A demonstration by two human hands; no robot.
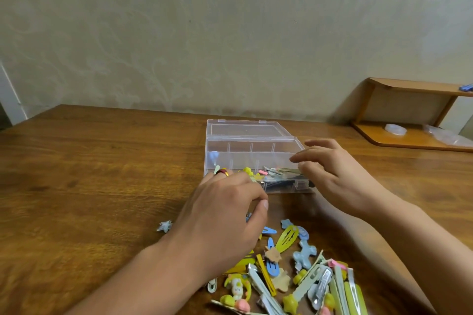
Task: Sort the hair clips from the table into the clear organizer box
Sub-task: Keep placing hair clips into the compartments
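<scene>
The clear organizer box (252, 147) stands mid-table with its lid (245, 128) folded back. Its front compartments hold several clips (271, 172); the back ones look bare. My left hand (225, 215) is at the box's front left corner with its fingers curled. A pale hair clip tip (217, 169) and a red-and-yellow piece (223, 173) show at its fingertips. My right hand (335, 176) hovers over the box's right end, fingers loosely spread and holding nothing. A pile of yellow, blue and pale hair clips (294, 276) lies near me between my forearms.
A small star clip (164, 226) lies alone left of my left wrist. A low wooden shelf (409, 140) at the back right carries a tape roll (395, 128) and a plastic bag (445, 135). A wall runs along the table's far edge.
</scene>
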